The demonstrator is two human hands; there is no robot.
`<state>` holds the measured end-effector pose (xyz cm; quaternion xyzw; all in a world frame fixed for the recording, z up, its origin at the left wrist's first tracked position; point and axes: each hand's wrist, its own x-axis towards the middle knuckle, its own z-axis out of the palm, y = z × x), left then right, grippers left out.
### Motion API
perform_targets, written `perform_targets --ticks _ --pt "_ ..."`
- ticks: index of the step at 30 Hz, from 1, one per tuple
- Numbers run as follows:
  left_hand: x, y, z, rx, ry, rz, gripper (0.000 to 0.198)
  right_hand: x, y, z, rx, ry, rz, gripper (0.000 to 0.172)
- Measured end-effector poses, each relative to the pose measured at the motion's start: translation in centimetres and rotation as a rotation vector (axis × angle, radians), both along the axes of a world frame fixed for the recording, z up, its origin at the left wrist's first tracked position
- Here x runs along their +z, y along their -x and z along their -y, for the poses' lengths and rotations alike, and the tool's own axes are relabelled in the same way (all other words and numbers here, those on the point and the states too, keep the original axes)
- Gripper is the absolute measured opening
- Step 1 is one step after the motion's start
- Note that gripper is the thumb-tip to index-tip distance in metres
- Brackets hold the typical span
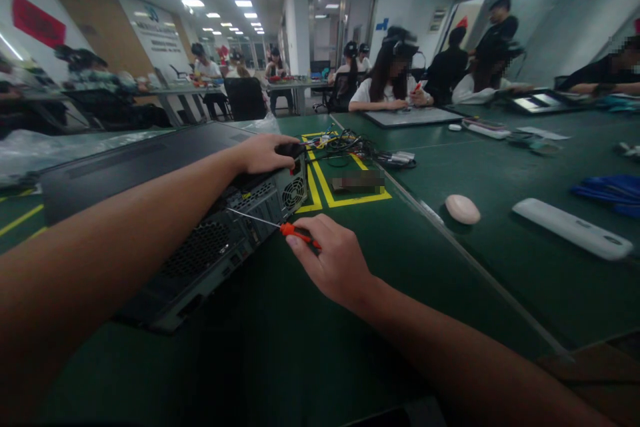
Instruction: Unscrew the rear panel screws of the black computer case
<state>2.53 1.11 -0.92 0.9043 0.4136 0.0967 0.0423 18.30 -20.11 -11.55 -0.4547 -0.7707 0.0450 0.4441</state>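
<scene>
A black desktop computer case (pixel 150 167) lies flat on the green table (pixel 390 267), its rear panel with vents and a fan grille (pixel 293 192) facing me. My left hand (pixel 265 152) rests on the case's far top corner, fingers curled over the edge. My right hand (pixel 333 260) is closed round the orange handle of a screwdriver (pixel 295 232). Its thin metal shaft runs left, and the tip touches the rear panel near the vents.
A tangle of cables (pixel 345 143) lies inside a yellow-taped rectangle behind the case. A pink oval object (pixel 463 209), a long white bar (pixel 573 228) and blue cloth (pixel 613 190) lie to the right. Other people sit at the far side of the tables.
</scene>
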Motion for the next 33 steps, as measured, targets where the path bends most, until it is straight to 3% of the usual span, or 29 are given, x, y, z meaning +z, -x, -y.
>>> perform_targets --ticks 13,33 --pt "0.38 -0.28 0.53 0.03 0.034 -0.021 0.085 -0.51 -0.03 -0.36 0.025 0.022 -0.007 0.012" --pt "0.27 -0.11 0.19 0.019 0.017 -0.041 0.084 -0.55 -0.04 -0.29 0.013 -0.013 0.027 0.015"
